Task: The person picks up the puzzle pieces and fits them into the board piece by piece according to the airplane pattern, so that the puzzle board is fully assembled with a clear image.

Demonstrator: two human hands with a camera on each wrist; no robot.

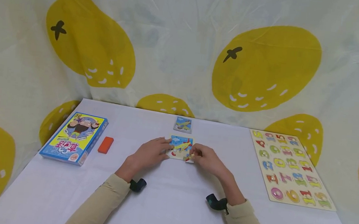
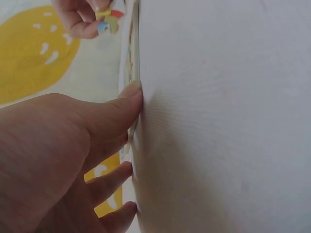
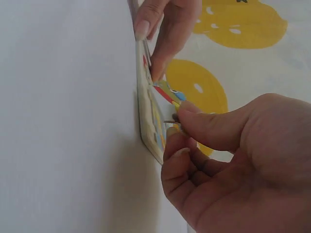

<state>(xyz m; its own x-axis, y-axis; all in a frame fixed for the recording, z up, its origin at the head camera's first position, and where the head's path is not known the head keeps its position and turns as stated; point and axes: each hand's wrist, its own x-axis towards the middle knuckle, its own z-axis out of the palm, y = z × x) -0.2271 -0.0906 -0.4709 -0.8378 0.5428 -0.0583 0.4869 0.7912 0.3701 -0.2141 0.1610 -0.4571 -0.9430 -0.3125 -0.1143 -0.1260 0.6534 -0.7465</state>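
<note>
A small wooden airplane jigsaw puzzle board lies flat on the white table in the head view, its picture showing a yellow plane with a red tail on blue. At its left side my left hand holds the near corner, thumb on the near edge and fingertips along the left. My right hand pinches a loose puzzle piece between thumb and fingers, tilted over the board's near right part. Red, yellow and blue show on that piece. In the left wrist view, the board's thin edge runs up beyond my thumb.
Behind the board lies a square airplane picture with a grey border. To the left are a blue and yellow box and a red block. A wooden number puzzle lies at the right. Fruit-patterned cloth hangs behind the table.
</note>
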